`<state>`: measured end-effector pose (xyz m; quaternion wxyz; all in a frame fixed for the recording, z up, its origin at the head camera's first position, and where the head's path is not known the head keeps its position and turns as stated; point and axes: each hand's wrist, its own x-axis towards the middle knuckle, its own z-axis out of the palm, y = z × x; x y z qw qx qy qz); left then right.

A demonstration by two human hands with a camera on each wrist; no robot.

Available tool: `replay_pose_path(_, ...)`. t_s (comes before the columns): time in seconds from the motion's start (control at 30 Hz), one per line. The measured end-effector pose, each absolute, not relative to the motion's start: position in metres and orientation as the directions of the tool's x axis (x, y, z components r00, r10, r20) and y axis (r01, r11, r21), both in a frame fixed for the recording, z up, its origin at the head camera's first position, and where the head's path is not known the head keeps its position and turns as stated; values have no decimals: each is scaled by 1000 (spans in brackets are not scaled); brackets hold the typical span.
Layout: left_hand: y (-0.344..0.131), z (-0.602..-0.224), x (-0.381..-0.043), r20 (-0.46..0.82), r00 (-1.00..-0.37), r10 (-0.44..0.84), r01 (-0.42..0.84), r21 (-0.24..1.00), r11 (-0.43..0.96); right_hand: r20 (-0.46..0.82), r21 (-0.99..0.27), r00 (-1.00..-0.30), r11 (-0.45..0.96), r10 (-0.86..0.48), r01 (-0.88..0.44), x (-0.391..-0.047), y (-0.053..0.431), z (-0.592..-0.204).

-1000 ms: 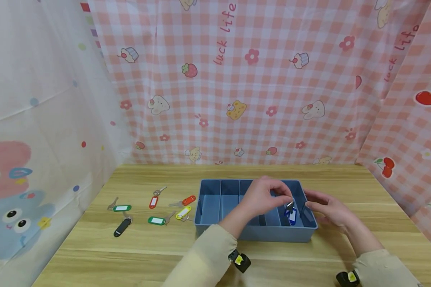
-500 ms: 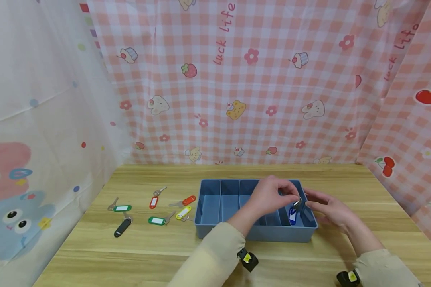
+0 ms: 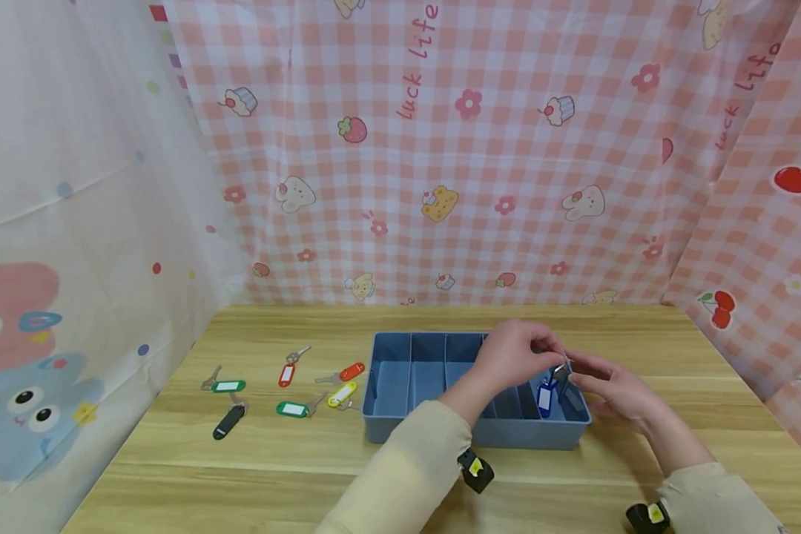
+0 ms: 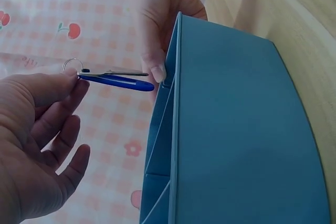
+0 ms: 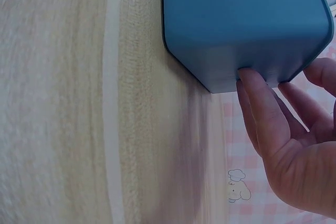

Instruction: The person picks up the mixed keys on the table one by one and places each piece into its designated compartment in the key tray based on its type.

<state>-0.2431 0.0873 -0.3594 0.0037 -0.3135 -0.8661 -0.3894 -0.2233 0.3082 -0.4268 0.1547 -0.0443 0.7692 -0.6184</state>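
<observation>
My left hand [image 3: 510,360] pinches the metal ring of a blue-tagged key between thumb and forefinger, above the right end compartment of a blue-grey divided box [image 3: 474,434]. In the left wrist view, the blue key tag [image 4: 121,81] and silver key [image 4: 123,73] stick out from the ring, over the box's rim; the other fingers are loosely bent. My right hand [image 3: 617,389] holds the box's right end wall. Its thumb lies over the rim in the left wrist view, while the right wrist view has fingertips against the outer wall [image 5: 236,59].
Left of the box lie two green-tagged keys [image 3: 228,386], a black-tagged key [image 3: 230,421], two red-tagged keys [image 3: 287,374] and a yellow-tagged key [image 3: 343,394]. Thin dividers [image 3: 410,374] split the box. A checked curtain [image 3: 374,170] hangs behind the wooden table [image 3: 240,482].
My left hand has moved right across the box with the blue-tagged key, nearer to the right end wall. The right hand and the box have stayed in place.
</observation>
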Motion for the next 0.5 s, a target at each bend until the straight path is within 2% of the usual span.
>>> replay_pose_path(0.5, 96, -365, -251, 222, -856, 466, 481, 673, 563, -171, -967, -949, 228, -264, 111, -223, 307, -425)
